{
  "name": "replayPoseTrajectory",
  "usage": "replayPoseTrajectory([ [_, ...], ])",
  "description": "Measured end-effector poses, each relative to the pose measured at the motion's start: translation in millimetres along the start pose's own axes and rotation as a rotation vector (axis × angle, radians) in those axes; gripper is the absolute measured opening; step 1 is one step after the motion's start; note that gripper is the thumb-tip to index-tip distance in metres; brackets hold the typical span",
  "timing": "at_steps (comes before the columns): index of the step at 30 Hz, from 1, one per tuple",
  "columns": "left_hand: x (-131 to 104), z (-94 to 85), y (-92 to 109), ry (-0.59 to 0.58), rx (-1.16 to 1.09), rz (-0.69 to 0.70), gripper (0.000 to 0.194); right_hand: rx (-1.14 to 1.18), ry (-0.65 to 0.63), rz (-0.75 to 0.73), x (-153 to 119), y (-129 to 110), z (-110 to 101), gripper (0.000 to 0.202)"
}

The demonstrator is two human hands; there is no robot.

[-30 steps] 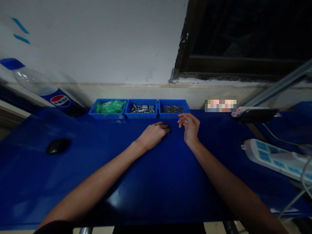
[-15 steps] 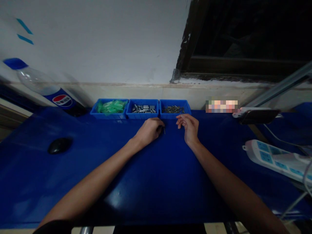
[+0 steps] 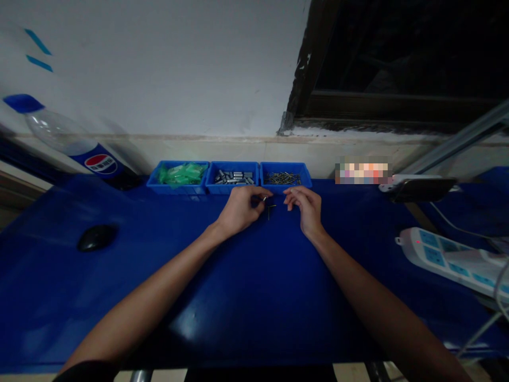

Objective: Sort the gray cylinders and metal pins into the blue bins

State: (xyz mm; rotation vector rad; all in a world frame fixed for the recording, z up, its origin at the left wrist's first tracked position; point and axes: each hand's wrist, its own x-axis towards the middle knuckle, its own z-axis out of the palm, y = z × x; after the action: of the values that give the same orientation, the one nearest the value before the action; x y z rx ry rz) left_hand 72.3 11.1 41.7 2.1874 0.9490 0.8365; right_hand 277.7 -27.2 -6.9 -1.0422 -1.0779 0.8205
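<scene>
My left hand (image 3: 242, 209) is in front of the middle bin, thumb and forefinger closed on a small silver metal piece (image 3: 264, 199). Just under those fingertips two thin screw-like pins (image 3: 269, 214) lie on the blue table. My right hand (image 3: 306, 207) hovers by the right bin with loosely bent fingers apart, and I see nothing in it. Short silver metal cylinders fill the middle blue bin (image 3: 233, 189). Many thin screw-like pins lie in the right blue bin (image 3: 285, 189).
A left blue bin (image 3: 177, 190) contains green plastic bags. Further left are a Pepsi bottle (image 3: 101, 162) and a black mouse (image 3: 96, 237). On the right are a phone (image 3: 423, 189) and a white power strip (image 3: 453, 260) with cables. A wall (image 3: 178, 69) rises behind the bins.
My left hand has shifted slightly and its finger has lifted, so the silver piece shows. A second thin pin is now visible on the table. My right hand has moved slightly left.
</scene>
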Motion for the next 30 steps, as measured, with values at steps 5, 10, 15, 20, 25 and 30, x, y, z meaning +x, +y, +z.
replayPoseTrajectory([
  [5, 2.5, 3.1, -1.0, 0.097, -0.299, -0.092, 0.015, -0.024, -0.214, 0.057, -3.1, -7.9, 2.4, 0.020],
  [10, 3.8, 6.9, -5.5, 0.107, -0.390, -0.123, 0.020, 0.014, -0.279, 0.103, -1.5, -7.4, -0.2, 0.020],
  [15, 4.8, 9.0, -7.5, 0.139, -0.432, -0.136, 0.026, 0.035, -0.259, 0.146, 2.7, -0.6, -2.9, 0.028],
  [20, 2.5, 12.1, -9.1, 0.067, -0.390, -0.121, 0.027, 0.047, -0.216, 0.136, 2.9, 2.6, -2.2, 0.020],
  [25, -2.6, 8.8, -13.7, -0.020, 0.046, 0.037, 0.030, 0.120, 0.003, 0.106, 3.3, 1.2, -0.1, 0.022],
  [30, -3.3, 3.9, -15.5, -0.311, 0.357, 0.296, 0.028, 0.151, 0.010, 0.109, 3.8, -1.1, -1.9, 0.032],
])
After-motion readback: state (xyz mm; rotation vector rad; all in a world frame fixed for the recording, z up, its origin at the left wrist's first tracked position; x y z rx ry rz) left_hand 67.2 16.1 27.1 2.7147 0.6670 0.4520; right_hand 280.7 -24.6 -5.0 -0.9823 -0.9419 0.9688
